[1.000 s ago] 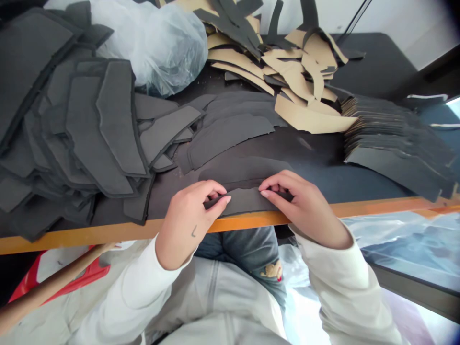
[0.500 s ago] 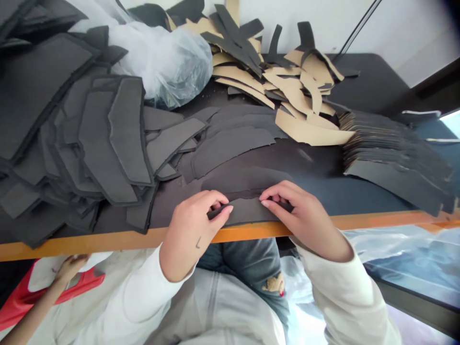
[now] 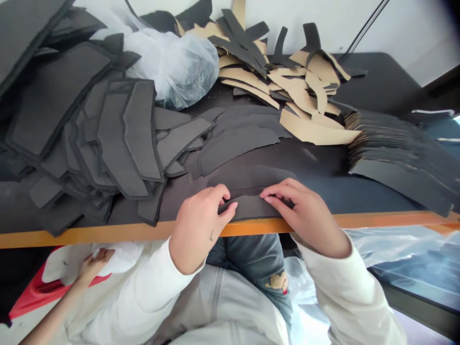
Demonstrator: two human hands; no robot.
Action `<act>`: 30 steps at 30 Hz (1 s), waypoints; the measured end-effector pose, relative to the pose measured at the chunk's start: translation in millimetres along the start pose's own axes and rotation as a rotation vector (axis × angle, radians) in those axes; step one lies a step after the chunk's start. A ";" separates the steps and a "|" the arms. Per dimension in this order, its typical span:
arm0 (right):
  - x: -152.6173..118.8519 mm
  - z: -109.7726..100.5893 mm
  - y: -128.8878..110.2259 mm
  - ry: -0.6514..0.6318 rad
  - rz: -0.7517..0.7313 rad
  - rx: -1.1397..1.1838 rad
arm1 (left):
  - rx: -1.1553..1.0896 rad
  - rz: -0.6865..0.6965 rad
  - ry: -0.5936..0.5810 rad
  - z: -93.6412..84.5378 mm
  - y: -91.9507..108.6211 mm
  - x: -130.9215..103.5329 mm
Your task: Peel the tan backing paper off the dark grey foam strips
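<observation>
At the front edge of the table, my left hand (image 3: 197, 223) pinches the left part of a dark grey foam strip (image 3: 248, 207) between thumb and fingers. Opposite it, my right hand (image 3: 309, 215) pinches the right part of the strip's upper edge in the same way. A second curved dark piece (image 3: 257, 176) lies flat just behind, along that edge; whether the two are joined I cannot tell. The strip's ends are partly hidden under my hands. Further back lie several overlapping curved dark pieces (image 3: 239, 146).
A big heap of thick dark foam panels (image 3: 120, 143) covers the left side. Behind sit a clear plastic bag (image 3: 183, 67) and tan peeled backing strips (image 3: 316, 129). To the right is a fanned stack of dark pieces (image 3: 398, 167). Another person's hand (image 3: 95, 263) shows at lower left.
The view has shifted slightly, so the table's things appear further right. My hands sit a little closer together, both still pinching the strip. The other person's hand has moved.
</observation>
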State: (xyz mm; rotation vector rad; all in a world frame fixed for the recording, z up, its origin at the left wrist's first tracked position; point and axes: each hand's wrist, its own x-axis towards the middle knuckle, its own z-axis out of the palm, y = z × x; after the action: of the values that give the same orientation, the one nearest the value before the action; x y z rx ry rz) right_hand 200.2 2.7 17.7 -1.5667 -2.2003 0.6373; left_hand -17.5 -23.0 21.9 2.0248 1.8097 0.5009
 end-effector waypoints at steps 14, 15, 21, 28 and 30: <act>3.6 -1.8 3.4 -0.034 -0.033 -0.043 | -0.030 -0.208 -0.016 -44.5 -4.5 -21.1; 3.7 -1.7 3.8 -0.035 -0.035 -0.044 | -0.021 -0.213 -0.012 -44.2 -5.5 -23.4; 4.7 -1.0 6.1 -0.042 -0.030 -0.051 | -0.021 -0.213 -0.072 -38.0 -8.6 -30.2; 4.2 0.5 7.2 -0.045 -0.029 -0.057 | 0.017 -0.130 -0.050 -27.5 -16.1 -33.8; 4.3 0.4 7.1 -0.046 -0.032 -0.059 | 0.102 -0.091 -0.038 -26.6 -17.7 -35.7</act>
State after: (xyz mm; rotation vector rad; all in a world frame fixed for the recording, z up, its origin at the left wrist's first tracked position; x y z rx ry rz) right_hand 204.1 8.7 13.6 -1.5574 -2.2924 0.6100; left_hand -49.9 -55.5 35.5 1.9921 1.9308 0.3479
